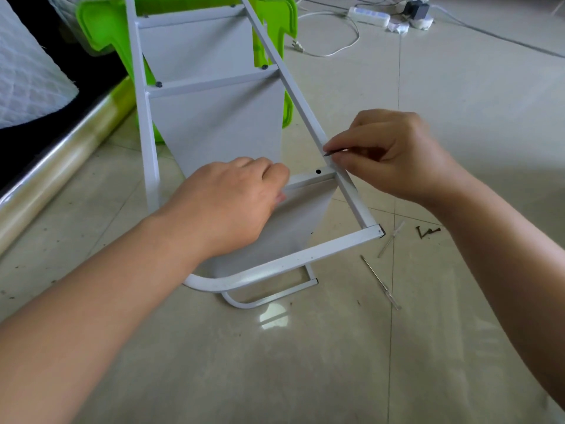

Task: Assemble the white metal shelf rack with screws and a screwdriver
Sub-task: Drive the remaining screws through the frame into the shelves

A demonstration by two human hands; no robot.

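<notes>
The step in hand looks like starting a screw into the side rail where the lowest shelf panel meets it. At centre right of the frame the right hand [394,154] pinches a dark screw [331,153] between thumb and fingertips, its tip at the outer face of the side rail [308,116]. The left hand [232,203] curls its fingers over the edge of the shelf panel [302,206], holding it up to the rail.

Next, the screw probably has to find its hole and sit straight; then the right hand must fetch the screwdriver [380,283], which lies on the floor at lower right, near spare screws [428,231].

The white metal shelf rack [211,123] lies tilted on the tiled floor [458,117], running from centre to upper left. Two upper panels already carry dark screw heads, and a dark hole [318,171] shows in the lowest panel's rim.
</notes>
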